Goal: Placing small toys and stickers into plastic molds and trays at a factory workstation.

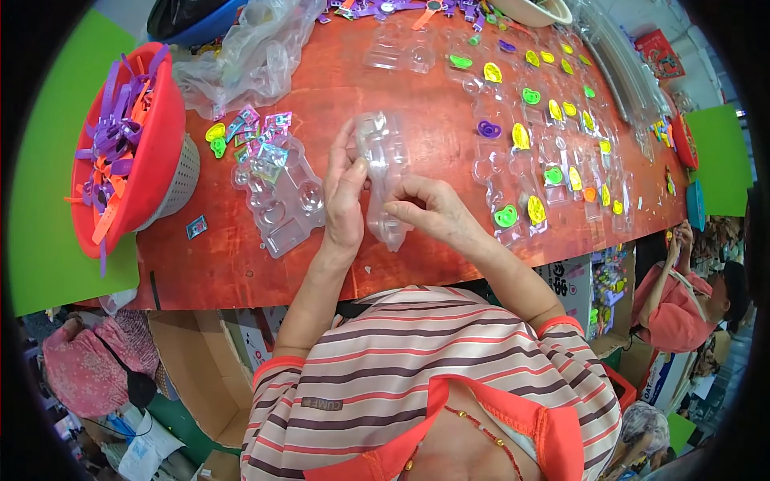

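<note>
Both hands hold one clear moulded plastic blister tray (382, 176) just above the red-brown worktable (241, 264), near its front edge.

Left hand (345, 200): fingers extended upward along the tray's left side, thumb pressed on it. Grasping, not clenched.
Right hand (429, 210): fingers curled, pinching the tray's lower right part.

Tray long axis runs roughly front-to-back on the table, near vertical in the head view, top end tipped slightly left. Far end points away from the person, near end toward the striped shirt (433, 377). All pockets I can see look empty; which face is up I can't tell.

Progress, as I judge it:
- Right of the held tray: rows of clear trays already loaded with yellow, green and purple plastic pieces (529, 132). Many done.
- Left of it: another empty clear tray (285, 200) flat on the table, with a small pile of shiny foil stickers (261, 140) just beyond.
- Further left: red plastic colander basket (132, 152) full of purple and orange straps, so plenty of stock remains.

Held tray is unfilled.
</note>
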The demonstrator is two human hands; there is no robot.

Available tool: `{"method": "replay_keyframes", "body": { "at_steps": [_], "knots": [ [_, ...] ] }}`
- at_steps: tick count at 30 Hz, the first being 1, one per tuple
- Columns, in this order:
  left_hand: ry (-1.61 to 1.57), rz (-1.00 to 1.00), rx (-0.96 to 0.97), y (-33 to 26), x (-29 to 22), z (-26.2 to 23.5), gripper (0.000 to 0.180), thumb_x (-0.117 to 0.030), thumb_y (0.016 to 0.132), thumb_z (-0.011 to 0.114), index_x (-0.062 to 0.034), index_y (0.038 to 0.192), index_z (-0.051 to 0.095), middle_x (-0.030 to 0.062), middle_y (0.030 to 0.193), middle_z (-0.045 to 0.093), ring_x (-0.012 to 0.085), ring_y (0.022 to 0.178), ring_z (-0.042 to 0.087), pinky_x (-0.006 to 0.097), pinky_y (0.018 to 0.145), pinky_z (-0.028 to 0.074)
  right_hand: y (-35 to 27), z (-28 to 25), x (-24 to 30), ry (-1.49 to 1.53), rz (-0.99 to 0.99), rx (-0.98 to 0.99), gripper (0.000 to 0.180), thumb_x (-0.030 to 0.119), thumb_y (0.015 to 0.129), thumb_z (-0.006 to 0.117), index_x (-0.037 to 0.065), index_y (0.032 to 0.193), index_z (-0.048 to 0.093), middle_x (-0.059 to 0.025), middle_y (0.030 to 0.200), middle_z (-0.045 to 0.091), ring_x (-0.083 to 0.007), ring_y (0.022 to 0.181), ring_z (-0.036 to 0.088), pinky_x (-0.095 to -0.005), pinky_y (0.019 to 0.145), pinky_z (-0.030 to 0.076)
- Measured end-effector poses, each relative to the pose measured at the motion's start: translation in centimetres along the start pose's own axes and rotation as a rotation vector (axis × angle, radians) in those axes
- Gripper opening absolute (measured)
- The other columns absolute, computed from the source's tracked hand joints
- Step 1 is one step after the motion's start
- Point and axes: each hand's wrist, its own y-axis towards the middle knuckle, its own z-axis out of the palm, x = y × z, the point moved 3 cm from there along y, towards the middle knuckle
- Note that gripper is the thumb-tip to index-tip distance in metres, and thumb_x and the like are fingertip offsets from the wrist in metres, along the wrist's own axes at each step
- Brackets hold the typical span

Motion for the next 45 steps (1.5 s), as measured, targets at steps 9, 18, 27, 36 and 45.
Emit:
{"method": "replay_keyframes", "body": {
  "at_steps": [9, 18, 27, 36, 45],
  "knots": [
    [0.018, -0.012, 0.055, -0.4, 1.3, 0.7, 0.057, -0.02, 0.09, 0.046, -0.0033, 0.143, 0.03, 0.0093, 0.12, 0.048, 0.0142, 0.103, 0.047, 0.03, 0.093, 0.037, -0.5, 0.0, 1.2, 0.028, 0.064, -0.065, 0.018, 0.017, 0.089, 0.061, -0.001, 0.09, 0.062, 0.0034, 0.075, 0.055, -0.0053, 0.072, 0.048, -0.024, 0.062, 0.04],
    [0.072, -0.039, -0.011, -1.8, 0.6, 0.7, 0.05, -0.026, 0.095, 0.046, -0.0042, 0.139, 0.038, 0.0107, 0.117, 0.051, 0.016, 0.105, 0.049, 0.03, 0.091, 0.04, -0.5, -0.8, 0.6, 0.386, 0.106, -0.065, 0.018, 0.019, 0.09, 0.059, 0.001, 0.089, 0.063, 0.0046, 0.073, 0.053, -0.0036, 0.069, 0.045, -0.0211, 0.061, 0.036],
    [0.38, -0.007, 0.072, -3.7, 0.3, 0.8, 0.041, -0.017, 0.094, 0.048, 0.0012, 0.131, 0.046, 0.0127, 0.104, 0.058, 0.0181, 0.092, 0.056, 0.031, 0.082, 0.045, -0.4, -0.7, 0.4, 0.514, 0.042, -0.023, 0.018, 0.02, 0.092, 0.057, 0.004, 0.09, 0.064, 0.0047, 0.071, 0.053, -0.004, 0.065, 0.044, -0.0211, 0.06, 0.036],
    [0.301, -0.027, 0.097, -3.6, 0.9, 0.8, 0.038, -0.02, 0.095, 0.047, 0.0015, 0.128, 0.047, 0.0123, 0.105, 0.058, 0.0175, 0.092, 0.057, 0.031, 0.083, 0.045, -0.4, -0.7, -0.6, 0.536, 0.021, -0.04, 0.021, 0.021, 0.094, 0.056, 0.002, 0.092, 0.066, 0.0029, 0.072, 0.056, -0.0047, 0.064, 0.048, -0.0207, 0.06, 0.038],
    [0.293, 0.005, 0.1, -3.3, -0.7, 1.3, 0.041, -0.024, 0.095, 0.048, 0.0016, 0.127, 0.042, 0.0097, 0.1, 0.059, 0.0148, 0.086, 0.058, 0.029, 0.079, 0.046, -0.6, -0.4, 0.5, 0.444, 0.067, -0.051, 0.021, 0.018, 0.093, 0.054, 0.0, 0.093, 0.065, 0.0012, 0.073, 0.057, -0.0071, 0.066, 0.054, -0.0226, 0.06, 0.043]
  ]
}}
